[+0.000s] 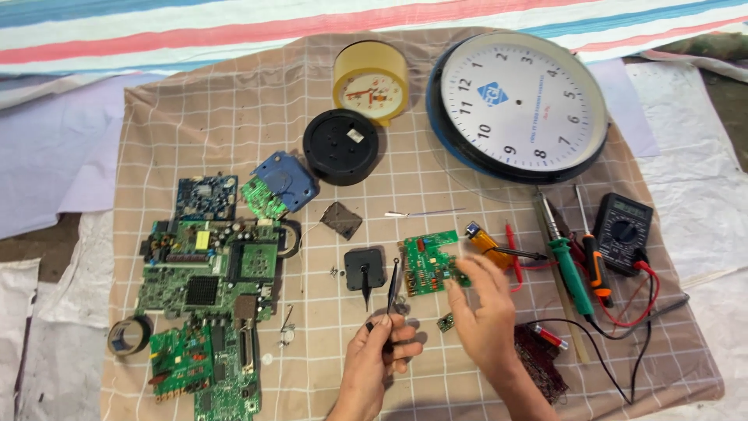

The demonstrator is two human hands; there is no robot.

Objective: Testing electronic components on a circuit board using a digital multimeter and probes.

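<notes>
— What's out on the far left, measured from the small green circuit board (426,261) in the middle of the checked cloth (195,117)?

— Well left of it, a roll of tape (128,335) lies at the cloth's edge, and beside that a cluster of big green circuit boards (206,284) is spread flat. Up and left of the small board sit a blue plastic piece (285,179) and a black round clock back (340,146).

— And closer in?

— Just left of the small board lies a square black clock movement (365,268). Below that, the left hand (379,355) is pinched narrow around black tweezers (392,288), whose tip points up toward the board's lower left corner.

— The other hand?

— The right hand (483,308) comes in from below and right. Its fingertips (460,273) are closed on a tiny green component at the small board's right edge; it touches the board there. Another little green chip (446,321) lies on the cloth just below the board.

— To the right?

— Right of the board lie an orange battery-like part (487,240), a green-handled soldering iron (567,269), an orange-handled screwdriver (594,261) and, farther right, a black multimeter (623,230) with red and black leads. Above the board, well apart, stand a yellow alarm clock (372,82) and a large round wall clock (518,105).
</notes>
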